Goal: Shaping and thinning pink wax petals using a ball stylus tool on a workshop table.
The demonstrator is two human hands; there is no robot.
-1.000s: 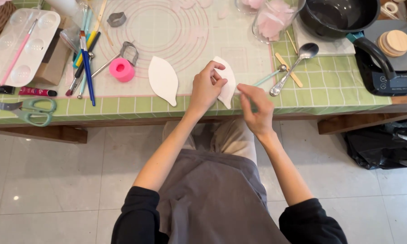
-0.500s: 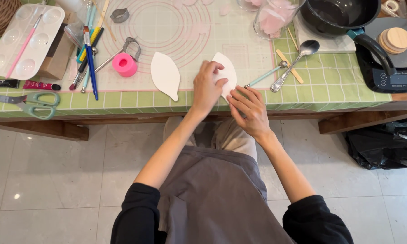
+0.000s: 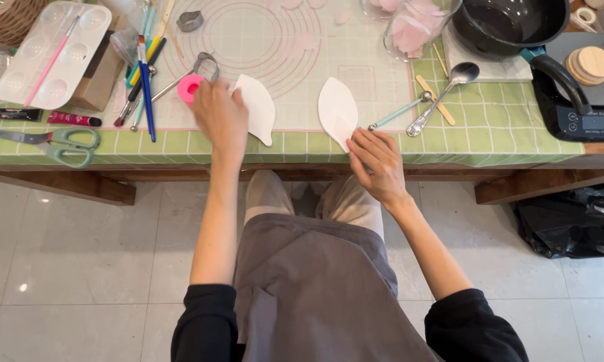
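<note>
Surface [image 3: 503, 127]: a wooden bench under a green checked cloth, carrying a pale silicone mat with printed circles [image 3: 262, 40]. Floor of glossy light tiles [image 3: 81, 268]; a black bag [image 3: 570, 214] lies beneath, at right. Left hand [image 3: 220, 117], fingers loosely open, rests on the left white leaf-shaped flat piece [image 3: 260, 107], beside a pink round cutter [image 3: 189, 87]. Right hand [image 3: 377, 161], open, fingertips touching the lower tip of the right white leaf-shaped piece [image 3: 337, 107] near the surface's front edge.
</note>
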